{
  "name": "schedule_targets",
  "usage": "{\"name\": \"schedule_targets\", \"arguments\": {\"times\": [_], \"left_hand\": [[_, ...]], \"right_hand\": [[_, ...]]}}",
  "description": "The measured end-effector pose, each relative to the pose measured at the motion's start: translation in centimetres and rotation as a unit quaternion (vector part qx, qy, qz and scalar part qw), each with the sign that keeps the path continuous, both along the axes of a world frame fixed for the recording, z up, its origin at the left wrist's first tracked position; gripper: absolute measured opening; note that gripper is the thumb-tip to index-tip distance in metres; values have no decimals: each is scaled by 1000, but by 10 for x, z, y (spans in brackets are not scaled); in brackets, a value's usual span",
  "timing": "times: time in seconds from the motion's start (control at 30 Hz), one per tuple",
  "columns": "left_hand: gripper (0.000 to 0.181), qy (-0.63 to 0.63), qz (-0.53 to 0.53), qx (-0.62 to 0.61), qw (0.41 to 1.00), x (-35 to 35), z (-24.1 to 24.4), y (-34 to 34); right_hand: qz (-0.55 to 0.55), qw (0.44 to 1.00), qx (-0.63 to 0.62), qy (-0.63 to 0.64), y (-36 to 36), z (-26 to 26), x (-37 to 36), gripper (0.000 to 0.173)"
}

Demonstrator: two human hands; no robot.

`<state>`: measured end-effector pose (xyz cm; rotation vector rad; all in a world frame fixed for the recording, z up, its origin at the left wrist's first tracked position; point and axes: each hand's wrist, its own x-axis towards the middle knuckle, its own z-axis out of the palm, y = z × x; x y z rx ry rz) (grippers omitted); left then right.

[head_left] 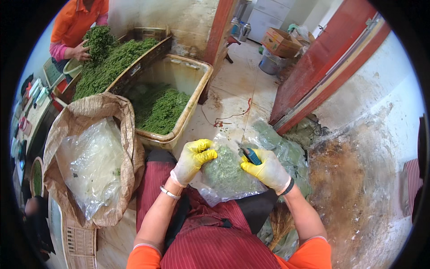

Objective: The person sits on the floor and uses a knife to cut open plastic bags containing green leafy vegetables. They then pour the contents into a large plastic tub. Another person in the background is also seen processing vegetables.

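A clear plastic bag (221,168) with green plant matter inside lies over my lap. My left hand (196,161), in a yellow-tipped glove, pinches the bag's upper left edge between thumb and fingers. In my gloved right hand (267,168) is a small hand tool (251,156) with a teal and black handle. Its dark tip points up and left above the bag; the exact kind is unclear. The right fingers rest at the bag's right side. Left of my knee stands a woven sack (89,104) with its rim rolled down, holding clear plastic bags (94,161).
A plastic tub (188,129) of leafy green sprigs (163,112) stands ahead. Behind it a co-worker (79,33) holds sprigs over a heaped bin (114,62). Filled bags (285,148) and a straw broom (281,223) lie right. Red cord (231,118) crosses the floor by the door (319,64).
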<state>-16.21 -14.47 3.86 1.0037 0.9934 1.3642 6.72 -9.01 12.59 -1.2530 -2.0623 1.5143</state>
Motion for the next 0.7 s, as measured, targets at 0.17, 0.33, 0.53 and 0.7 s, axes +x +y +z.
{"name": "schedule_targets", "arguments": {"times": [0.17, 0.33, 0.53, 0.7], "left_hand": [[17, 341, 208, 150, 905, 1, -32, 13], [25, 366, 159, 71, 914, 23, 15, -17], [26, 460, 93, 20, 883, 51, 12, -8], [22, 370, 101, -32, 923, 50, 8, -20]], "right_hand": [[-121, 980, -70, 141, -9, -26, -16, 13], [-159, 977, -26, 139, -16, -40, -17, 10], [-184, 964, -33, 191, -21, -61, -26, 10], [-181, 966, -41, 179, -25, -62, -26, 11]]}}
